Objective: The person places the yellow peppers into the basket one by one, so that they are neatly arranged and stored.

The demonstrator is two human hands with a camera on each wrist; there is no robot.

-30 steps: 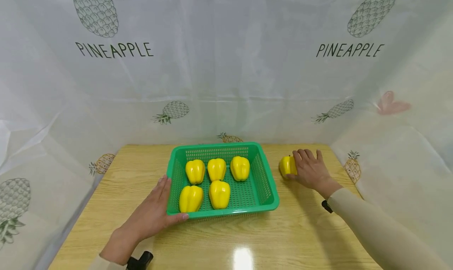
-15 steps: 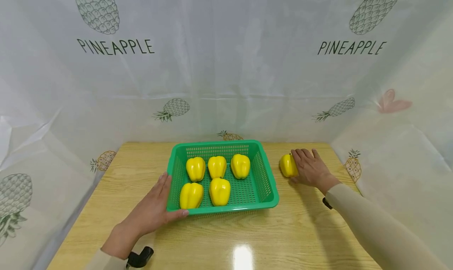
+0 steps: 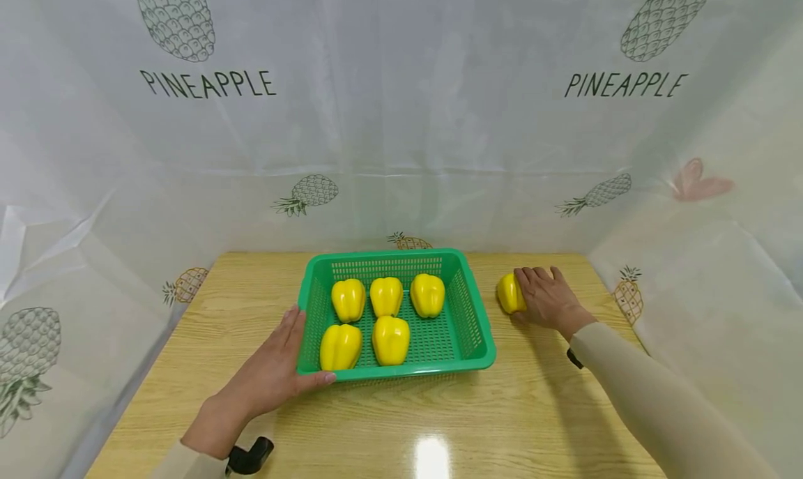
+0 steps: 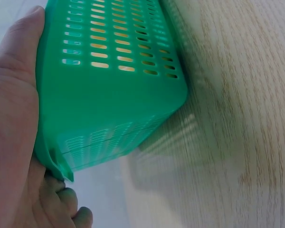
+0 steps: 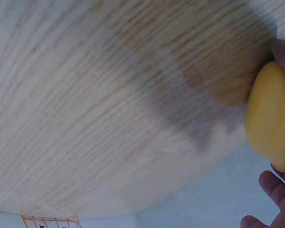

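A green plastic basket (image 3: 401, 375) stands on the table with several yellow bell peppers (image 3: 391, 341) inside, three in the back row and the others in front at left. At its near left corner, my left hand (image 3: 266, 371) holds the basket, thumb along the front rim and fingers along the left side; the left wrist view shows the thumb against the basket wall (image 4: 109, 90). To the right of the basket, my right hand (image 3: 548, 301) grips another yellow bell pepper (image 3: 509, 294) from its right side. In the right wrist view, thumb and fingers partly surround that bell pepper (image 5: 270, 118).
The wooden table (image 3: 351, 430) ends at a white curtain (image 3: 401, 116) printed with pineapples, which also runs along both sides. A bare strip of tabletop lies between the basket and the right-hand pepper.
The right hand has shifted very slightly on the bell pepper, which stays at the same place on the table. Left hand and basket keep their places; the head view has tilted slightly.
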